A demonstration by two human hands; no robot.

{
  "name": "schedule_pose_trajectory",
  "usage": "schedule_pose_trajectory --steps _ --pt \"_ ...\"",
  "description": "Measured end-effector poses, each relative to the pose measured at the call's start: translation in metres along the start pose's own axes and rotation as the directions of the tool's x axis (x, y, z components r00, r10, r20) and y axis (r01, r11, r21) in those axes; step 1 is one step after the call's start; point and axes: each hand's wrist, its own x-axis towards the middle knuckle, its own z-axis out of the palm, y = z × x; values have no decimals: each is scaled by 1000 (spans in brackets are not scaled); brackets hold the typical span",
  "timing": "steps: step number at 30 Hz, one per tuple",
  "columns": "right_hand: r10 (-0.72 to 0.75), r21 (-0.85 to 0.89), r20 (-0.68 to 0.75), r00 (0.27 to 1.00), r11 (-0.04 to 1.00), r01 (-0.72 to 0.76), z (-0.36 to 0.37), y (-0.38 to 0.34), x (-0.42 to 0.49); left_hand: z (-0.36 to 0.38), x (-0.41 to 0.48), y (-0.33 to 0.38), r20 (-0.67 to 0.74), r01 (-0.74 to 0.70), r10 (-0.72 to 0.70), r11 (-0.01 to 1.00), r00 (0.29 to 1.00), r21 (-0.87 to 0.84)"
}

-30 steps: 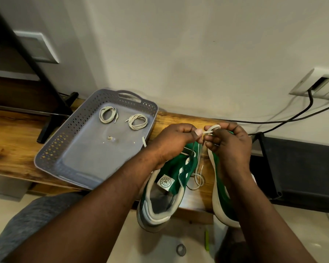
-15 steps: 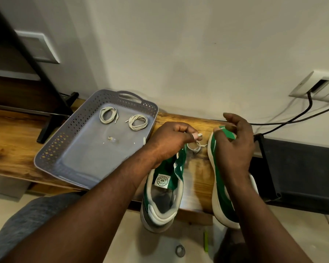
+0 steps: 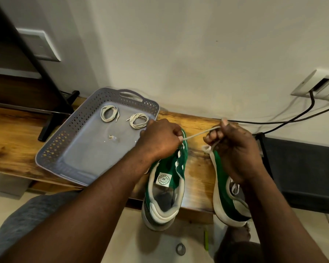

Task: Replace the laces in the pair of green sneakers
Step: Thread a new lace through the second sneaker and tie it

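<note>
Drawn apart now, left grip (image 3: 160,141) and right grip (image 3: 234,149) pinch a taut lace (image 3: 198,134) over green sneakers (image 3: 182,155) overhanging the table (image 3: 198,177) edge.

Left hand (image 3: 160,140) and right hand (image 3: 234,149) both curled, seemingly pinching one lace (image 3: 198,134) between them.

Head-worn camera looks down, close over the wooden bench (image 3: 13,141).
</note>
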Motion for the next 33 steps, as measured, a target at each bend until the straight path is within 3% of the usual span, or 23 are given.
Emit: schedule_pose_trajectory --steps 2,4,14,17,21,26,28,33 --pt "-32 241 -15 999 970 35 1 -5 0 1 -4 -1 -2 12 -12 974 1000 227" --pt "-62 314 -27 998 947 67 2 -7 0 2 -7 -2 25 9 -19 935 1000 355" --pt "-158 270 44 986 953 141 11 -7 -10 6 -9 -5 -31 10 6 872 999 490" --pt "-146 289 -6 989 947 141 8 -2 -8 8 -8 -6 -24 -18 31 910 999 414" --pt "-131 109 -64 989 984 138 0 4 -4 9 -7 -2 -117 -155 176 973 977 173" --pt "-146 -67 -64 987 988 142 0 7 -3 4 -10 17 -226 -397 356 901 907 -173" --pt "-146 -107 -40 989 984 141 2 7 -3 5 -10 20 -240 -450 401 868 884 -209" --pt "-141 -141 -13 990 980 137 6 7 -4 10 -11 22 -287 -488 443 866 850 -108"
